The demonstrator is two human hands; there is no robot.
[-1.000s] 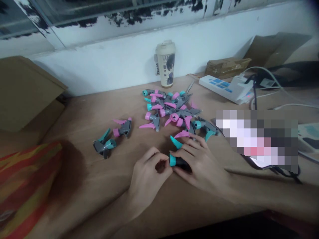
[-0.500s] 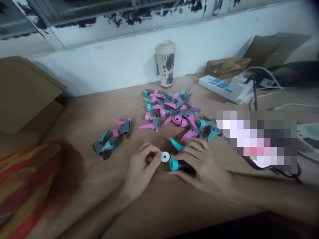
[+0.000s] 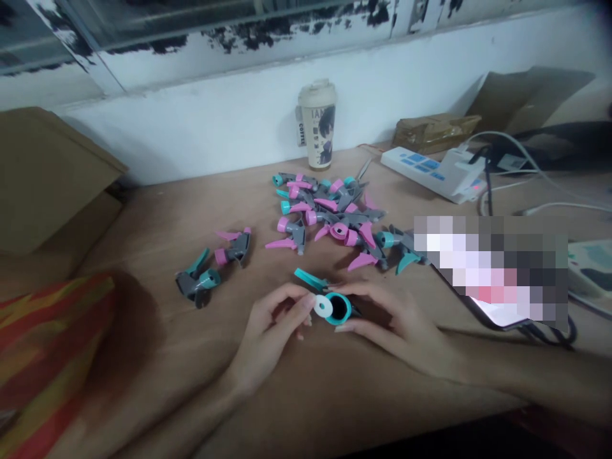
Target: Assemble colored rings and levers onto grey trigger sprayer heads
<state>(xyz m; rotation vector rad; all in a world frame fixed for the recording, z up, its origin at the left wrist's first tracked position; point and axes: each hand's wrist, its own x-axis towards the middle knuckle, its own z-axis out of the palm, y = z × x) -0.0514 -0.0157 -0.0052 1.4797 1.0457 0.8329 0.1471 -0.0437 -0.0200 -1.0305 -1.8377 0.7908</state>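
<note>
Presently, left hand (image 3: 272, 322): pinched the left edge of a white washer (image 3: 327, 310) between thumb and index finger, with the other fingers curled below.
Right hand (image 3: 405, 317): gripped a spray head (image 3: 338, 308) from the right, fingers over it and thumb under it; much of its body was hidden behind the fingers.
Washer position: at the left side of the teal collar (image 3: 340, 322), overlapped its rim in view; contact between the two could not be confirmed.
Collar mouth: faced the head camera; its interior was too dark to read.
Trigger: the teal trigger (image 3: 310, 279) projected leftward above the washer, just beyond the left fingertips.
Pile: the spray-head pile (image 3: 335, 204) lay on the table (image 3: 153, 217) beyond the hands, pink and teal parts crossing over grey bodies.
Pair at left: a pink-collared unit (image 3: 234, 248) and a teal-collared unit (image 3: 198, 284) lay near each other, well apart from the pile.
Slip risk: the washer was held by one edge only, so a loosened pinch could have dropped it.
Misalignment risk: if pressed against the collar at a tilt, the washer could have caught on the rim or settled askew.
Rotation risk: a slack right grip could have let the spray head roll, turning the mouth away.
</note>
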